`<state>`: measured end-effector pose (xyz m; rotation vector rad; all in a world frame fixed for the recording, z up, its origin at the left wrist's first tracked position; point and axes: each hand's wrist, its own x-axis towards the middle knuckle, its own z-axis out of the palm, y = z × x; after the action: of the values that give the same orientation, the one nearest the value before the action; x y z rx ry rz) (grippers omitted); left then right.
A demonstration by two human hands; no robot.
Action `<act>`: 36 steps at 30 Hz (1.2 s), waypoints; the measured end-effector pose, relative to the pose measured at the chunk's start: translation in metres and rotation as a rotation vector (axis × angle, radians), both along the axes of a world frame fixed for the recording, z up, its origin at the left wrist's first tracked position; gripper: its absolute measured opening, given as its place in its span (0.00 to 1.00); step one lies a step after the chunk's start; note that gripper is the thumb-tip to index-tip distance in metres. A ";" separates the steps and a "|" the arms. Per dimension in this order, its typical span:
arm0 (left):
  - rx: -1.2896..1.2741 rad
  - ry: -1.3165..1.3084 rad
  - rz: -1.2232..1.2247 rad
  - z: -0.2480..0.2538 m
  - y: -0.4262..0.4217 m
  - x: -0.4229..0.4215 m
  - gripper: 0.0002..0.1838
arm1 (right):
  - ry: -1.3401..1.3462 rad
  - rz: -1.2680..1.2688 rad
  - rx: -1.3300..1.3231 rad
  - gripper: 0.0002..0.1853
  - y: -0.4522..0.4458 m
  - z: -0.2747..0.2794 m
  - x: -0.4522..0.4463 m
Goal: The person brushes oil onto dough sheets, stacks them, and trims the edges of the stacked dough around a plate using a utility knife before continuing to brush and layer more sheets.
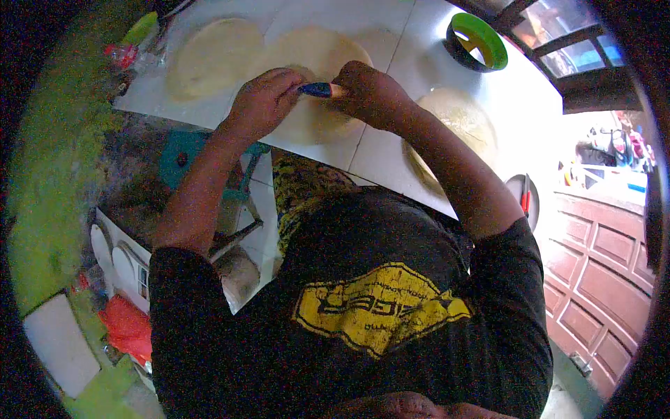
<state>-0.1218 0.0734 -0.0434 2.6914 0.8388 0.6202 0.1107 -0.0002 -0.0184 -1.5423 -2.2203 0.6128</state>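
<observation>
Tabletop of white tiles [384, 150] stretches across the top of the frame, bearing pale flat rounds [216, 59] at upper left, upper centre and right of centre. A green bowl [498, 52] sits at upper right. At upper centre my left hand [265, 98] bends its fingers, whether gripping I cannot tell; beside it, my right hand [370, 94] wraps a blue-and-tan tool [318, 89] over the middle round.

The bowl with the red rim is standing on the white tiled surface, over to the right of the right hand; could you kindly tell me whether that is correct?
Not quite: the head view shows that the bowl has a green rim, not a red one. It does stand on the white tiled surface, to the right of the right hand.
</observation>
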 end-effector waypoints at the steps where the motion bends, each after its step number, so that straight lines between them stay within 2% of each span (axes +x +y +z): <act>1: 0.005 -0.003 0.006 0.001 0.002 -0.003 0.15 | -0.119 -0.018 -0.056 0.19 0.007 0.007 -0.003; 4: -0.089 0.089 0.029 0.022 -0.006 -0.012 0.16 | -0.138 0.114 0.017 0.19 0.026 0.017 -0.001; 5: -0.003 0.136 0.058 0.022 -0.008 -0.020 0.17 | -0.139 0.120 0.025 0.19 0.030 0.019 0.002; 7: 0.089 0.181 0.088 0.019 0.003 -0.039 0.19 | -0.150 0.110 0.205 0.18 0.040 0.022 0.008; 9: 0.029 0.426 0.114 0.021 0.022 -0.052 0.20 | -0.124 0.090 0.156 0.17 0.058 0.028 0.014; 10: 0.032 0.425 0.115 0.024 0.032 -0.057 0.20 | -0.098 0.068 0.099 0.16 0.068 0.032 0.017; 12: -0.201 0.265 0.282 0.052 0.049 -0.059 0.18 | -0.127 0.088 0.158 0.14 0.091 0.044 0.023; 14: -0.091 0.045 0.111 0.066 0.082 -0.063 0.17 | -0.159 0.105 0.214 0.13 0.113 0.058 0.032; 16: 0.097 -0.062 0.079 0.088 0.102 -0.055 0.16 | -0.197 0.202 0.638 0.16 0.125 0.074 0.048; 18: -0.188 -0.111 0.226 0.113 0.120 -0.045 0.17 | -0.121 0.084 0.521 0.18 0.092 0.127 0.053; 19: -0.186 -0.172 0.137 0.124 0.127 -0.046 0.18 | -0.035 -0.024 0.409 0.19 0.075 0.142 0.056; 20: -0.188 -0.235 0.042 0.133 0.131 -0.038 0.19 | -0.087 -0.138 0.518 0.20 0.069 0.140 0.067; 22: -0.310 -0.335 0.269 0.187 0.043 0.021 0.11 | -0.054 -0.215 0.390 0.20 0.029 0.167 0.077; 23: -0.325 -0.340 0.232 0.187 0.031 0.028 0.11 | 0.007 -0.253 0.283 0.20 0.009 0.178 0.082; 25: -0.377 -0.305 -0.013 0.184 0.026 0.041 0.13 | -0.014 -0.301 0.313 0.19 -0.013 0.175 0.108; 26: -0.383 -0.304 -0.036 0.174 0.028 0.054 0.13 | -0.043 -0.295 0.375 0.18 -0.024 0.168 0.124; 28: -0.539 -0.348 -0.035 0.139 0.032 0.081 0.21 | -0.180 -0.392 0.069 0.17 -0.056 0.191 0.126; 30: -0.779 -0.380 -0.070 0.108 0.026 0.112 0.23 | -0.130 -0.372 0.036 0.16 -0.067 0.167 0.159; 31: -0.780 -0.375 -0.081 0.104 0.020 0.130 0.23 | -0.077 -0.336 0.005 0.15 -0.073 0.158 0.173; 33: -0.844 -0.285 -0.250 0.099 0.005 0.167 0.23 | -0.137 -0.441 -0.043 0.13 -0.092 0.163 0.185; 34: -0.849 -0.276 -0.260 0.097 -0.001 0.179 0.23 | -0.129 -0.497 -0.033 0.12 -0.093 0.155 0.200; 35: -0.761 -0.257 -0.218 0.094 -0.008 0.190 0.21 | -0.121 -0.552 -0.021 0.11 -0.099 0.148 0.211; 36: -0.673 -0.237 -0.175 0.090 -0.014 0.199 0.20 | -0.128 -0.565 0.115 0.12 -0.110 0.144 0.215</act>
<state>0.0771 0.0589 0.0469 2.0089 0.5997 0.4902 0.3259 -0.1098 0.1253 -2.0658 -1.7302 0.2148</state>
